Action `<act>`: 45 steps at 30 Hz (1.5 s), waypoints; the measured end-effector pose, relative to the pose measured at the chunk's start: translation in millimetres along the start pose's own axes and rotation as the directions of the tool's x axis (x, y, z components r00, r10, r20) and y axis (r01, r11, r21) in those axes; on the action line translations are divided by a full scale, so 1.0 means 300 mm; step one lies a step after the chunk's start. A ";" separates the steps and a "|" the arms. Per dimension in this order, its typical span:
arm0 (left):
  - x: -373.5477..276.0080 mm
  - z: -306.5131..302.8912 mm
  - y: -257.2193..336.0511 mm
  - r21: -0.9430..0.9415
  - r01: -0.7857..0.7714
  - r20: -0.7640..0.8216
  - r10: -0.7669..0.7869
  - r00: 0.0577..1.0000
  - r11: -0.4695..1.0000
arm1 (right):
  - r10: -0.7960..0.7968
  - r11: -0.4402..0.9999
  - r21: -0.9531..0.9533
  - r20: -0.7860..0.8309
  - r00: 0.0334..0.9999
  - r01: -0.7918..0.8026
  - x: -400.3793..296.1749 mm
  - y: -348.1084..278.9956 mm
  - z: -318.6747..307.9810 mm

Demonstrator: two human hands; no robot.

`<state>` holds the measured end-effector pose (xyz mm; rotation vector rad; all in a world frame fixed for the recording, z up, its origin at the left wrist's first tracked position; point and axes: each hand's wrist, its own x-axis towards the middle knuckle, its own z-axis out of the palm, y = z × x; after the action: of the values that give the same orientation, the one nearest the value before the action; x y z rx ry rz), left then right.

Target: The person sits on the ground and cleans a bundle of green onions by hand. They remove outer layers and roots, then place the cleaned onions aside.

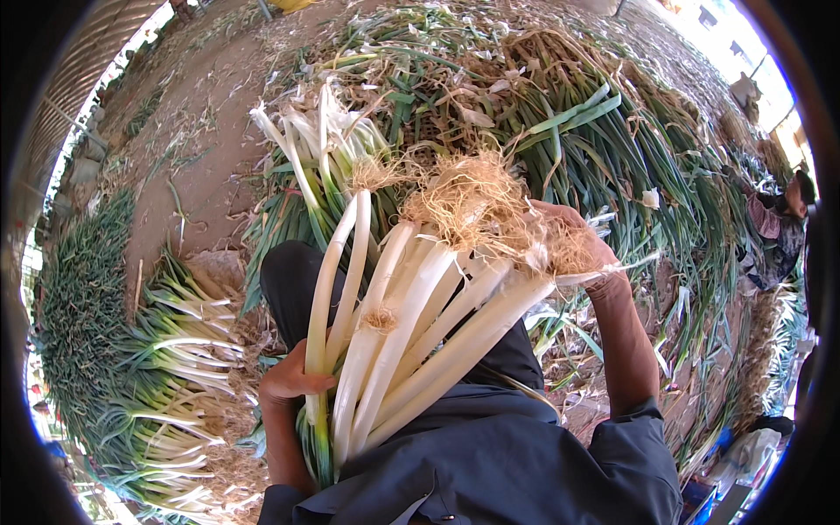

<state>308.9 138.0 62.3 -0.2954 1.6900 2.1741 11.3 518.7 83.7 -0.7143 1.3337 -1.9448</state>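
A bundle of large green onions lies slantwise across my lap, with long white stalks and tangled tan roots at the far end. My left hand is wrapped around the outer stalks near their green part, thumb across the front. At the root end, my right hand curls around the rightmost onions, its fingertips partly hidden behind the roots. A thin pale strip of outer skin sticks out to the right beside that wrist. The green leaves are mostly hidden under my left forearm.
Trimmed white onions lie in a pile just ahead. A large heap of untrimmed green onions spreads to the right. Rows of onions lie at left on the dirt floor. Another person is at the far right.
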 end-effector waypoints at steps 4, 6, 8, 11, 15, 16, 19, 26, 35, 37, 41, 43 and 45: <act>-0.006 -0.005 -0.006 0.075 0.000 -0.018 0.001 1.000 0.997 | 0.271 0.942 0.239 -0.126 0.954 -0.236 0.000 0.018 -0.021; -0.012 -0.004 -0.004 0.059 0.026 -0.023 -0.024 0.999 0.998 | 0.199 0.980 0.036 -0.063 0.978 -0.197 -0.026 -0.014 -0.027; -0.014 -0.004 -0.004 0.080 0.027 -0.025 -0.026 0.999 0.996 | 0.098 0.986 -0.139 0.072 0.993 -0.088 -0.059 -0.015 -0.064; -0.012 -0.007 -0.006 0.129 0.012 -0.021 -0.009 1.000 0.992 | 0.251 0.959 -0.130 -0.039 0.967 -0.254 -0.096 -0.035 -0.065; 0.002 -0.005 -0.009 0.122 0.025 -0.012 -0.024 1.000 0.992 | 0.077 0.982 -0.150 -0.243 0.967 -0.116 -0.123 0.046 -0.051; 0.002 -0.004 -0.007 0.128 0.030 -0.016 -0.028 0.999 0.991 | -0.031 0.938 -0.340 -0.280 0.959 -0.069 -0.091 0.059 -0.028; -0.011 0.009 -0.011 0.087 -0.009 -0.061 0.015 0.998 0.996 | -0.361 0.493 -0.869 -0.246 0.899 -0.040 0.013 0.087 0.031; -0.008 -0.002 -0.007 0.115 0.041 -0.085 -0.031 0.996 0.992 | -0.366 0.923 -0.317 -0.543 0.756 0.219 0.042 0.289 -0.044; -0.027 -0.019 -0.035 0.059 -0.018 -0.075 0.023 0.997 0.998 | -0.033 0.985 -0.154 -0.626 0.779 -0.082 0.135 0.055 -0.123; 0.001 -0.008 -0.028 0.054 -0.042 -0.035 0.044 0.998 0.998 | -0.334 0.941 -0.296 -0.744 0.579 0.163 0.131 -0.049 -0.232; -0.044 -0.032 -0.049 0.032 -0.017 -0.069 0.019 0.997 0.999 | -0.688 0.610 -0.782 -0.440 0.577 0.131 0.085 -0.242 0.173; -0.043 -0.015 -0.037 -0.023 -0.032 -0.066 0.031 0.997 0.999 | -0.573 0.221 -0.926 0.130 0.809 0.306 0.059 -0.246 0.328; -0.020 -0.013 -0.047 -0.027 -0.062 -0.044 0.061 0.997 0.998 | -0.383 0.140 -0.915 0.301 0.873 0.377 0.061 -0.158 0.408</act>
<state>319.9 136.3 51.0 -0.3044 1.7140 2.2531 81.0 446.1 169.9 -1.7989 2.5856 -1.1349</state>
